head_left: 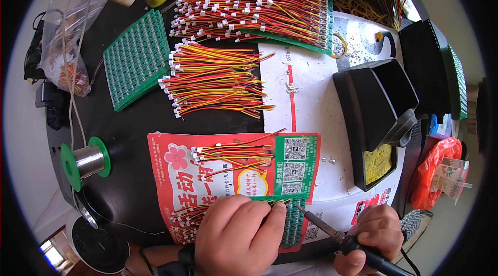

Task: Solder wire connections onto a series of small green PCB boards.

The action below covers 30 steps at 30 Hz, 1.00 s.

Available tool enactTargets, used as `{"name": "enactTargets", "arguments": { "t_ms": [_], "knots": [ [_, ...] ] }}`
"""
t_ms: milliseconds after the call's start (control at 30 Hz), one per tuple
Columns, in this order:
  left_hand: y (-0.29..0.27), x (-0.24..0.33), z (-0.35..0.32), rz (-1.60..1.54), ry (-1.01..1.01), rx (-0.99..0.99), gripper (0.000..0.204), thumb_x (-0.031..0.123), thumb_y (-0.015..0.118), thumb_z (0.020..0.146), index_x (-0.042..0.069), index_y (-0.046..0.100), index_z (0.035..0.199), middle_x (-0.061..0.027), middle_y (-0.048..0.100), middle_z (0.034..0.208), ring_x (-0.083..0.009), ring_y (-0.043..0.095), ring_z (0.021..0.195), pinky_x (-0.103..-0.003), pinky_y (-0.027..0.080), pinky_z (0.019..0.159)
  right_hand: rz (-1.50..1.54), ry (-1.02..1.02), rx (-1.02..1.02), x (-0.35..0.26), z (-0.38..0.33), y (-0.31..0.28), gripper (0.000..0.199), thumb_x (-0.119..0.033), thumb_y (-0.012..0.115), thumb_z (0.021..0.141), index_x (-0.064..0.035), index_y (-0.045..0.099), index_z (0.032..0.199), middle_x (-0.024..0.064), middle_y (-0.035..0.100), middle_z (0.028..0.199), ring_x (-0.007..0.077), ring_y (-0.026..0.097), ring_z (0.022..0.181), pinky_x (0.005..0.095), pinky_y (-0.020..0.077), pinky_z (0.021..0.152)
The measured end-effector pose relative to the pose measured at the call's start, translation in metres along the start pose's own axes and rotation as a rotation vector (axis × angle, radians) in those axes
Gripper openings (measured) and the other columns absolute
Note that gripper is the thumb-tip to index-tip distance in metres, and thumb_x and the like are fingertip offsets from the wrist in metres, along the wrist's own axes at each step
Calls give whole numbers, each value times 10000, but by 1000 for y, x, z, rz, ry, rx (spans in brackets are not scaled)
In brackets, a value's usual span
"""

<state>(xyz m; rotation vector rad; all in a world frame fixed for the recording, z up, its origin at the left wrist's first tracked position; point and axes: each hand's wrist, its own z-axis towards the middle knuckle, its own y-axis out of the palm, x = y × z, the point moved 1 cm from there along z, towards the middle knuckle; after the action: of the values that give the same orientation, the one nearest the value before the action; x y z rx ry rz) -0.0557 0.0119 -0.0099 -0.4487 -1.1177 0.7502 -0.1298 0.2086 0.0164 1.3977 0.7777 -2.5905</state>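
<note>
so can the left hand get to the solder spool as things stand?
Probably yes. The left hand rests on the green board, holding nothing bulky, and the solder spool sits to its left on bare dark tabletop with nothing between.

A green spool of solder wire (85,162) lies on its side at the left of the dark worktop (129,125). Farther back, a stack of green circuit boards (136,58) sits just beside a loose bundle of red and yellow wire leads (218,80). Behind them, many more leads lie spread over a large green panel (254,9). A black soldering-iron stand (376,115) with a yellow sponge (377,164) stands to the right, and an orange plastic bag (436,169) hangs past it. A clear bag (65,42) rests at the far left.
</note>
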Motion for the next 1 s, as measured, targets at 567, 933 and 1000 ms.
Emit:
{"name": "enactTargets", "arguments": {
  "t_ms": [567, 933, 1000],
  "knots": [
    [-10, 12, 4, -3, -120, -47, 149, -57, 681, 775, -40, 699, 922, -118, 595, 837, -301, 588, 755, -388, 500, 683, 4, -4, -93, 0, 3, -2, 269, -187, 720, 903, 29, 562, 933, 122, 545, 690, 230, 527, 558, 385, 459, 540],
    [-5, 9, 6, -17, -77, -27, 136, -58, 683, 785, -38, 702, 918, -120, 594, 835, -302, 593, 762, -384, 502, 682, -33, 29, -226, -5, 9, -10, 240, -133, 740, 890, 20, 568, 958, 139, 574, 739, 245, 536, 583, 385, 441, 547],
    [-5, 9, 5, -9, -73, -30, 142, -59, 686, 784, -39, 703, 924, -121, 594, 835, -302, 594, 761, -383, 502, 683, -38, 33, -236, -4, 10, -9, 247, -130, 747, 888, 22, 568, 964, 133, 569, 715, 240, 534, 577, 376, 438, 539]
  ]
}}
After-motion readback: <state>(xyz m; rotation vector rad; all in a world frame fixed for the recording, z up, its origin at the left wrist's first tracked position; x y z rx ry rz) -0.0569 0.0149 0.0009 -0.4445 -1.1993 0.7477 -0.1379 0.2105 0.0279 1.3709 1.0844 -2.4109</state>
